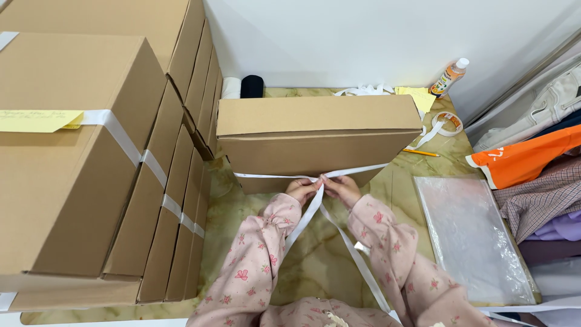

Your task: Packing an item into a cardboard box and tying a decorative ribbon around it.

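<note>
Both hands meet at the near face of the cardboard box on the marbled surface. Left hand and right hand pinch the white ribbon together, probably at a knot; its tails trail toward the sleeves.

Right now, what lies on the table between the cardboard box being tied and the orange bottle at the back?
In the head view, between the cardboard box and the orange bottle lie yellow paper sheets.
</note>
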